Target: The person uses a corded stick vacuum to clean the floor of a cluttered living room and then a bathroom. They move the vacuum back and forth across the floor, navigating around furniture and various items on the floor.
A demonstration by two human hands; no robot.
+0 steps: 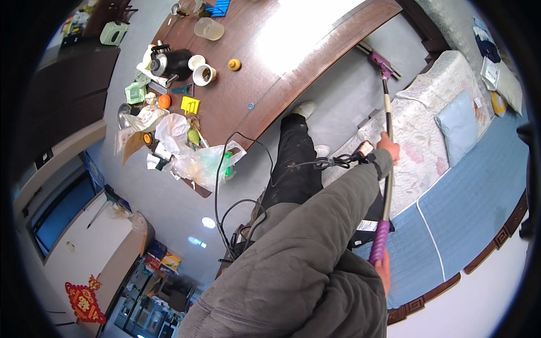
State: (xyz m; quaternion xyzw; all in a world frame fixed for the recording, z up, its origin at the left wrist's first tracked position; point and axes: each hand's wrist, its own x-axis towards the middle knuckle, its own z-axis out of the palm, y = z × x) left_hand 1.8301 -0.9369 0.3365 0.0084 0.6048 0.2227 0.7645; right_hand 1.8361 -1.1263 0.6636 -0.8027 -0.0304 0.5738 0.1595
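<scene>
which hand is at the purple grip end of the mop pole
The right hand, lower in the picture, is at the purple grip; the left hand holds the pole farther along, nearer the purple mop head.

A long metal-poled floor mop (388,194) is held mid-pole by the left hand (388,149) and at its purple grip (380,242) by the right hand (383,274); its purple head (382,65) is partly hidden by the brown wooden table (225,112).
</scene>
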